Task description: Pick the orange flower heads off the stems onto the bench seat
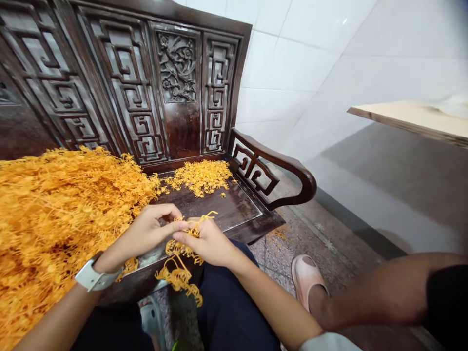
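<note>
My left hand and my right hand meet over the front edge of a dark carved wooden bench. Both pinch the same orange plastic sprue strip, whose tangled length hangs down below my hands. One end of it sticks up between my fingers. A white watch sits on my left wrist. A big heap of orange sprue strips covers the bench to the left of my hands. A smaller pile of loose orange pieces lies at the back of the seat.
The bench has a carved backrest and a curved armrest on the right. White tiled wall behind. A pale wooden board juts in at right. Another person's leg with a pink slipper rests on the speckled floor.
</note>
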### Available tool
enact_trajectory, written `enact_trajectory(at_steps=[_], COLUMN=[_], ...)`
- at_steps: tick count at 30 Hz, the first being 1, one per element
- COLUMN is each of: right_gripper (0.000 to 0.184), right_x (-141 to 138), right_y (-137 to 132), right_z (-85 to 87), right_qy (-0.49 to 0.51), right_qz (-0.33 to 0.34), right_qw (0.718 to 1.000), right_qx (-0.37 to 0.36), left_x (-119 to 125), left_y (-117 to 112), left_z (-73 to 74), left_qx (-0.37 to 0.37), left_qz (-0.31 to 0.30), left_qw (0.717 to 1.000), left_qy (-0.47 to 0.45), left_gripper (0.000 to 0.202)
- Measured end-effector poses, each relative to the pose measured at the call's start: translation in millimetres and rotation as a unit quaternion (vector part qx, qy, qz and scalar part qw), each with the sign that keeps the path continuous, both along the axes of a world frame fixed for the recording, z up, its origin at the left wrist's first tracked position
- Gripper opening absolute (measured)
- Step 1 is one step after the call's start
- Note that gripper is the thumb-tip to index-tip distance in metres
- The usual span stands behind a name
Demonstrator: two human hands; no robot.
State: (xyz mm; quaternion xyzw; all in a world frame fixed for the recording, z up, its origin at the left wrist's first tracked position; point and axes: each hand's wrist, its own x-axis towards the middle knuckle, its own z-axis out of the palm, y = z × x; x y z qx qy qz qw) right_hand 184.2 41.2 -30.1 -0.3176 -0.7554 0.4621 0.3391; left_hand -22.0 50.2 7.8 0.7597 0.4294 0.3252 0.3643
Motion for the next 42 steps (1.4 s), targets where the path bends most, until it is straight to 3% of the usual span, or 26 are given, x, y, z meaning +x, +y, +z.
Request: enact_trajectory(at_steps=[5, 10, 13, 15, 17, 18, 20, 22, 24, 25, 26, 28, 29, 30, 31, 32, 34, 36, 39, 42], right_gripper=[0.052, 0.046, 0.042, 0.028, 0.015, 0.017, 0.022, 0.024, 0.024, 0.025, 0.028, 0.031, 0.032, 0.032, 0.033, 0.033, 0.034, 0.037, 0.037, 0.027], right_x=[-1.8, 3.4, 2.9, -2.3, -10.2, -14.2, -20.9, -25.0, -27.0, -27.5, -27.8, -27.4, -26.6, -25.3, -23.6, -21.6, -16.6, -11.1, -2.7, 3.2], right_y=[-4.4, -4.3, -6.5, -13.3, -22.6, -26.6, -30.7, -29.1, -25.1, -23.3, -22.2, -21.8, -22.2, -22.8, -23.2, -23.3, -22.3, -20.0, -16.6, -14.9], right_z=[6.2, 12.7, 12.7, 10.5, 6.8, 4.6, 0.1, -4.1, -7.2, -8.3, -9.2, -10.4, -11.0, -11.5, -12.1, -12.6, -12.3, -9.2, 0.7, 10.9], right_qy=[0.040, 0.076, 0.094, 0.100, 0.080, 0.060, 0.006, -0.059, -0.117, -0.133, -0.142, -0.149, -0.151, -0.152, -0.151, -0.145, -0.126, -0.100, -0.055, -0.010], right_qz=[0.037, 0.057, 0.080, 0.175, 0.314, 0.376, 0.461, 0.513, 0.546, 0.557, 0.569, 0.579, 0.575, 0.562, 0.542, 0.521, 0.482, 0.446, 0.365, 0.235], right_qw=[0.998, 0.993, 0.988, 0.973, 0.938, 0.916, 0.881, 0.852, 0.825, 0.814, 0.805, 0.795, 0.797, 0.804, 0.816, 0.829, 0.855, 0.880, 0.924, 0.970], right_qx=[0.024, 0.069, 0.092, 0.111, 0.127, 0.127, 0.108, 0.088, 0.089, 0.092, 0.095, 0.102, 0.109, 0.120, 0.131, 0.140, 0.143, 0.129, 0.100, 0.053], left_x=[0.9, 8.9, 5.4, -4.8, -19.2, -26.0, -34.2, -31.6, -19.5, -11.5, -3.3, 11.0, 16.1, 19.6, 21.3, 21.4, 18.1, 12.5, 5.1, 1.5], left_y=[3.0, -1.2, 8.8, 23.4, 37.6, 42.1, 43.8, 39.1, 36.6, 39.0, 44.4, 63.6, 75.3, 86.7, 96.2, 102.6, 103.4, 89.9, 56.8, 25.2], left_z=[-1.4, -2.4, -2.8, -2.4, -1.1, -0.3, 0.6, -0.1, -0.4, 0.9, 3.8, 15.3, 23.5, 32.7, 41.9, 50.4, 60.8, 57.8, 29.3, -5.9], left_qx=[-0.014, -0.013, -0.022, -0.011, 0.007, 0.004, -0.035, -0.113, -0.180, -0.189, -0.176, -0.086, -0.011, 0.066, 0.106, 0.124, 0.098, 0.032, -0.061, -0.173], left_qz=[0.042, 0.047, 0.058, 0.146, 0.248, 0.259, 0.177, -0.012, -0.200, -0.262, -0.289, -0.249, -0.163, -0.040, 0.058, 0.111, 0.115, 0.052, 0.022, 0.012], left_qw=[0.995, 0.992, 0.988, 0.968, 0.929, 0.926, 0.968, 0.993, 0.956, 0.933, 0.923, 0.950, 0.980, 0.996, 0.992, 0.982, 0.977, 0.989, 0.993, 0.981], left_qy=[-0.085, -0.114, -0.141, -0.204, -0.274, -0.273, -0.173, -0.017, 0.116, 0.160, 0.183, 0.166, 0.117, 0.041, -0.028, -0.088, -0.149, -0.136, -0.094, -0.091], left_gripper=[0.031, 0.034, 0.032, 0.030, 0.032, 0.032, 0.029, 0.026, 0.024, 0.024, 0.024, 0.029, 0.036, 0.047, 0.058, 0.067, 0.077, 0.081, 0.083, 0.081])
